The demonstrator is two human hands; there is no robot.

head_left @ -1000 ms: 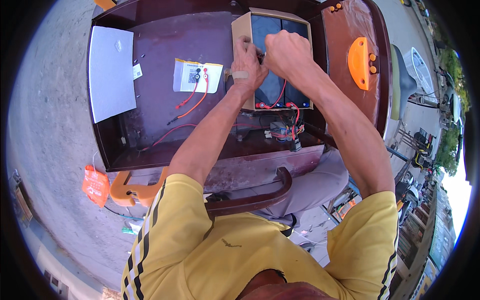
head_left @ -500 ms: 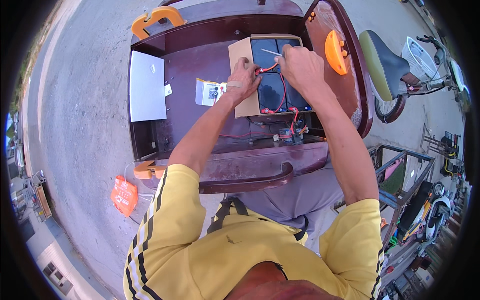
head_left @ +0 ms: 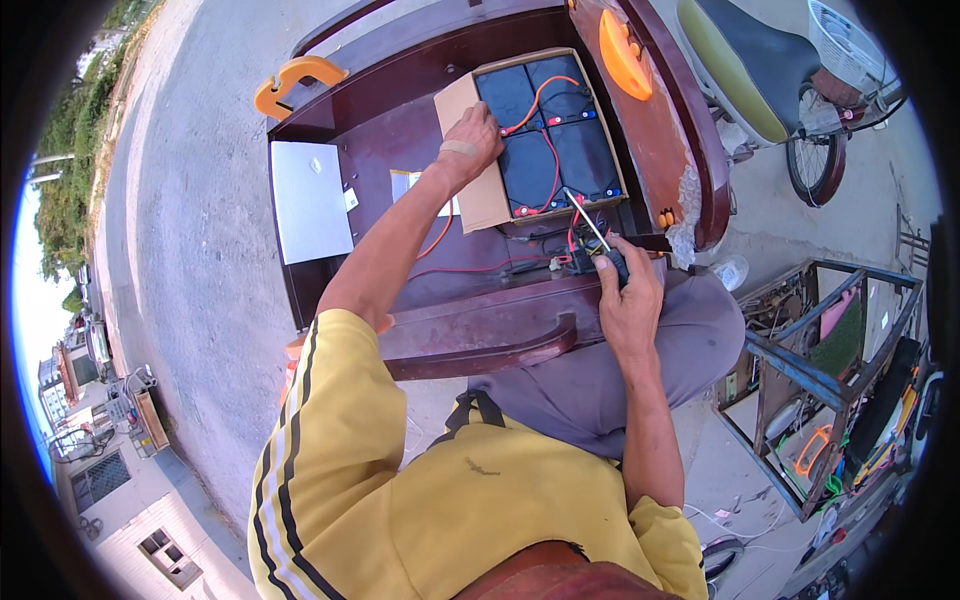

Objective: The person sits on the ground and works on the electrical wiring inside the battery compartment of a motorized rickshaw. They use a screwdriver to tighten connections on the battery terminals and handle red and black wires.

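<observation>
Right hand [head_left: 630,288] is gripping a screwdriver [head_left: 590,224], fingers and thumb closing round its dark handle; shaft is slanting up-left, tip showing over the near edge of the open cardboard box [head_left: 470,190]. Can't tell if tip is touching anything.

Left hand [head_left: 472,145] is resting at the box's left side, fingers bent over the edge near a red terminal; can't tell whether they're pinching anything.

Box is holding four black battery blocks [head_left: 530,165], packed two by two. An orange wire [head_left: 543,95] is arching over the far pair; a red wire [head_left: 556,165] is running down to the near side. Blue terminals [head_left: 612,192] are showing at right.

Box itself is sitting in the right part of a maroon tray [head_left: 400,100]. Same tray is also holding a white board [head_left: 312,205] at left, a white packet [head_left: 402,184] partly hiding behind the left forearm, and a wire bundle [head_left: 582,258] just below the box.

At right, a bicycle is carrying a white basket [head_left: 848,48]; a metal frame [head_left: 800,368] is enclosing something pink [head_left: 838,312].
</observation>
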